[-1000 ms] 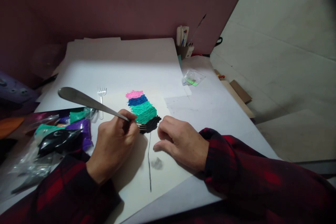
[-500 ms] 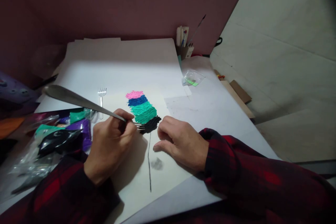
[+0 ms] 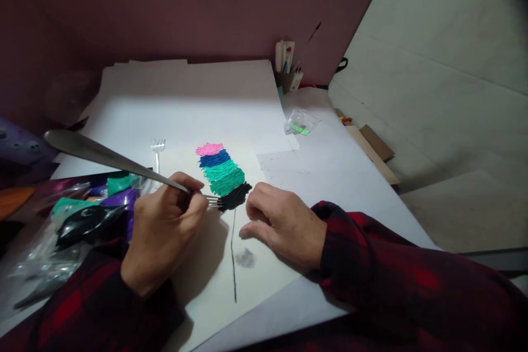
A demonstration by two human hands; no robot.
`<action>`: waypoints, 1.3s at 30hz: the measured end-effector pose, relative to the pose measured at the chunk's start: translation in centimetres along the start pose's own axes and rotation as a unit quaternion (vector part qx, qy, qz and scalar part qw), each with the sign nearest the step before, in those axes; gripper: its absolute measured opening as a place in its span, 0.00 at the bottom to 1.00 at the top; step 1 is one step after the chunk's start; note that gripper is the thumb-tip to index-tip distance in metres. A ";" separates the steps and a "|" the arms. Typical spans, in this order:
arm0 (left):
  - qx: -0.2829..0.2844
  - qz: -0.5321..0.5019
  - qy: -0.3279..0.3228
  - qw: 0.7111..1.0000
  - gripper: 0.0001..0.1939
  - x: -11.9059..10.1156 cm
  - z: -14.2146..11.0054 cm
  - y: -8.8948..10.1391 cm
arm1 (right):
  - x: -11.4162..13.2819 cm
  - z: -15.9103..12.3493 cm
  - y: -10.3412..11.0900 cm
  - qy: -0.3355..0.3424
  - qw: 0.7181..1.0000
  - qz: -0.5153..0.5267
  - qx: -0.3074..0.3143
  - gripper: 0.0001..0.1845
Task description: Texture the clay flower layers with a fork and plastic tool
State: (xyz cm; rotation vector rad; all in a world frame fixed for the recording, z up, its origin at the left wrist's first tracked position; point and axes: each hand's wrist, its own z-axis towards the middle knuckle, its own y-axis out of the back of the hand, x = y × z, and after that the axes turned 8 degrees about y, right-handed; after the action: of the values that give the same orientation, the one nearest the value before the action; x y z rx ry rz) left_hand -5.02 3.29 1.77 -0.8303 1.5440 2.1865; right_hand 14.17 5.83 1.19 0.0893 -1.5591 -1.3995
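My left hand [image 3: 163,234] is closed round a metal fork [image 3: 107,158], its tines touching the black patch [image 3: 234,197] at the bottom of a textured clay stack. Above the black lie green [image 3: 224,176], blue [image 3: 214,159] and pink [image 3: 209,148] bands, all pressed onto a white sheet [image 3: 206,269]. A thin black line [image 3: 233,256] runs down from the stack. My right hand [image 3: 282,224] rests loosely curled on the sheet just right of the black patch, its fingers bent with nothing seen in them.
Plastic bags of coloured clay [image 3: 88,214] lie at the left. A clear plastic fork [image 3: 157,149] lies beyond my left hand. A small clear bag [image 3: 301,122] and a holder with pens and brushes [image 3: 289,69] stand at the back. Cardboard pieces [image 3: 373,148] lie to the right.
My left hand has drawn back to the left and the fork's handle has swung lower and further left; the tines stay at the black patch. The right hand has barely moved.
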 end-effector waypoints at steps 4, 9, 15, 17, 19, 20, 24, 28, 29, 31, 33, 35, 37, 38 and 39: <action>-0.005 0.024 0.013 1.000 0.04 0.2 0.2 0.0 | -0.1 0.0 -0.1 0.004 1.000 0.001 0.000 0.14; -0.002 0.027 -0.002 1.000 0.04 0.4 0.1 -0.1 | -0.1 0.0 -0.1 0.004 1.000 0.001 -0.001 0.14; -0.004 0.027 -0.040 0.999 0.05 0.2 -0.3 -0.4 | -0.1 0.0 -0.1 0.008 1.000 -0.001 -0.001 0.14; 0.010 0.026 -0.051 0.998 0.05 0.1 -0.4 -0.5 | -0.1 0.0 -0.1 0.009 1.000 -0.002 -0.003 0.14; 0.023 0.022 -0.061 0.998 0.05 0.2 -0.4 -0.5 | -0.1 0.0 -0.1 0.009 1.000 -0.002 -0.003 0.14; 0.028 0.021 -0.064 0.997 0.05 0.2 -0.4 -0.5 | -0.1 0.0 -0.1 0.009 1.000 -0.002 -0.003 0.14; 0.040 0.032 -0.057 0.997 0.05 0.3 -0.5 -0.4 | -0.1 -0.1 -0.1 0.009 1.000 -0.001 -0.005 0.14; 0.049 0.038 -0.042 0.997 0.05 0.2 -0.4 -0.2 | -0.2 0.0 -0.1 0.013 1.000 0.001 -0.008 0.14; 0.052 0.039 -0.040 0.997 0.05 0.1 -0.4 -0.1 | -0.2 0.0 -0.1 0.013 1.000 0.002 -0.009 0.14; 0.056 0.036 -0.038 0.997 0.05 0.1 -0.4 0.0 | -0.2 0.0 -0.2 0.015 1.000 0.003 -0.010 0.15; 0.049 0.022 -0.037 0.998 0.04 0.0 -0.5 0.0 | -0.3 0.0 -0.2 0.016 1.000 0.003 -0.010 0.15; 0.030 0.006 -0.032 0.999 0.04 0.0 -0.6 0.0 | -0.3 0.0 -0.2 0.016 1.000 0.002 -0.010 0.14; 0.013 -0.004 -0.032 0.999 0.04 0.1 -0.6 -0.2 | -0.3 -0.1 -0.2 0.014 1.000 0.001 -0.009 0.14; 0.011 -0.008 -0.035 0.999 0.05 0.1 -0.6 -0.3 | -0.3 -0.1 -0.2 0.013 1.000 0.000 -0.008 0.14; 0.015 -0.011 -0.040 0.999 0.05 0.2 -0.6 -0.4 | -0.3 -0.1 -0.2 0.012 1.000 -0.001 -0.008 0.14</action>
State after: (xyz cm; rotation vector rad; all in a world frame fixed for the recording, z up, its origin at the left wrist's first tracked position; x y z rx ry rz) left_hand -4.73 2.85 1.21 -0.7378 1.5176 2.1485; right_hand 14.30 5.88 0.87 0.0981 -1.5287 -1.4063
